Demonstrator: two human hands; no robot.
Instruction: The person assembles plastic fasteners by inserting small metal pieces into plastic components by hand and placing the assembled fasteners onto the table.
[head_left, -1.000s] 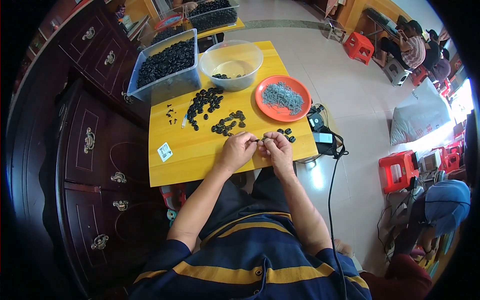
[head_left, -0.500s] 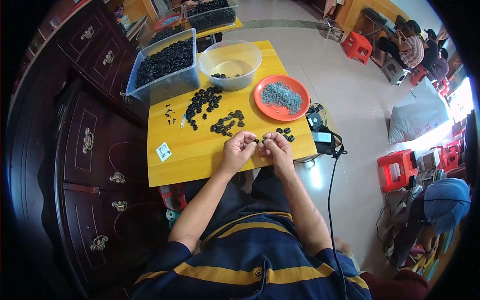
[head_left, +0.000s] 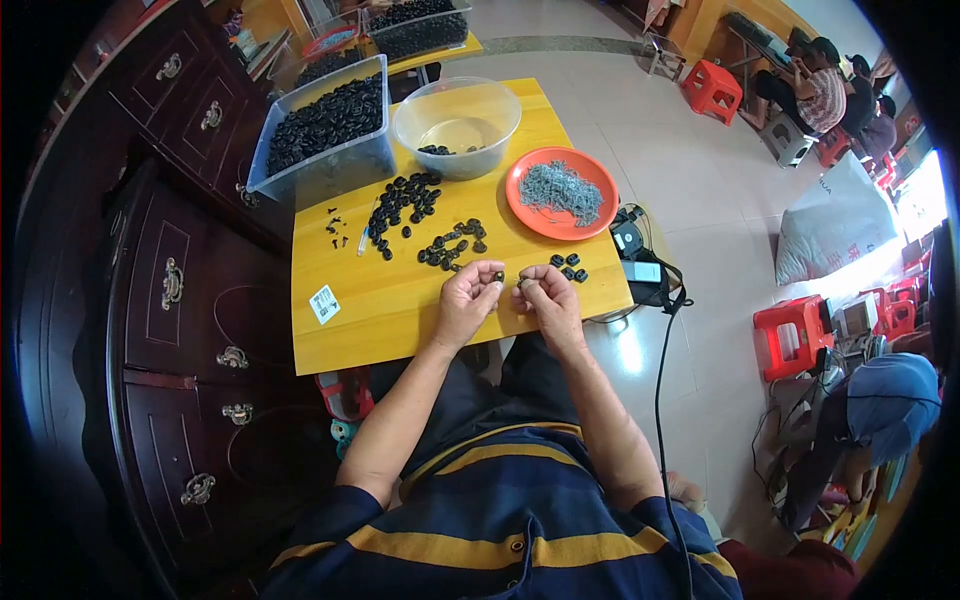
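Observation:
Near the front edge of the yellow table (head_left: 390,325), my left hand (head_left: 467,305) pinches a small black plastic piece (head_left: 500,277) between thumb and fingertips. My right hand (head_left: 552,305) sits just beside it, its thumb and forefinger closed on a small dark piece (head_left: 521,284) mostly covered by the fingers. A narrow gap separates the two hands. Beyond them lie a loose cluster of black oval pieces (head_left: 451,246) and a larger pile (head_left: 405,200). Several black pieces (head_left: 570,266) rest beside my right hand. An orange plate (head_left: 521,217) carries a heap of thin grey metal bits (head_left: 562,191).
A clear bin (head_left: 330,180) full of black pieces and a clear bowl (head_left: 490,160) stand at the back. A white label (head_left: 324,304) and tiny black bits (head_left: 336,228) lie left. A dark cabinet (head_left: 150,290) borders the left; a black cable (head_left: 660,420) hangs right.
My hands have drawn apart. The left has shifted a little to the left with its black piece, and the right has moved slightly left.

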